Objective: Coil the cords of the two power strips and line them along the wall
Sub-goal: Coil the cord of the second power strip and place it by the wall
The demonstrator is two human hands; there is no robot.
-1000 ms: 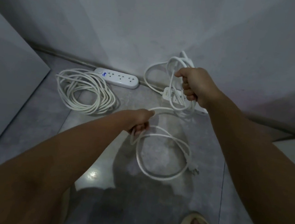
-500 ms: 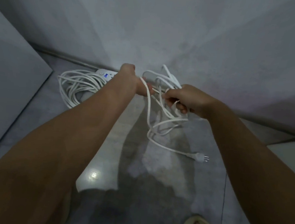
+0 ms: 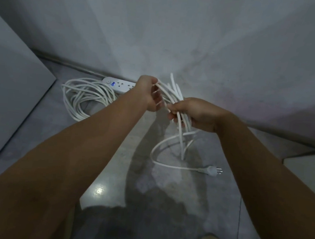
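Since a second ago the left hand (image 3: 151, 97) has come up off the floor loop it was dragging. It now sits just beside the right hand (image 3: 197, 114), and both are curled tight around the same bunch of white cord (image 3: 173, 95). So most of the second strip's slack is gathered. Only a short tail and the plug (image 3: 212, 170) lie on the grey floor (image 3: 165, 195), below and a bit right of the hands. One or two more wraps to go, I'd guess. Can't see that strip's body, it's probably hidden behind the hands. The other power strip (image 3: 118, 85) is already against the wall (image 3: 178, 36), with its coiled cord (image 3: 83, 94) beside it, left of the hands.
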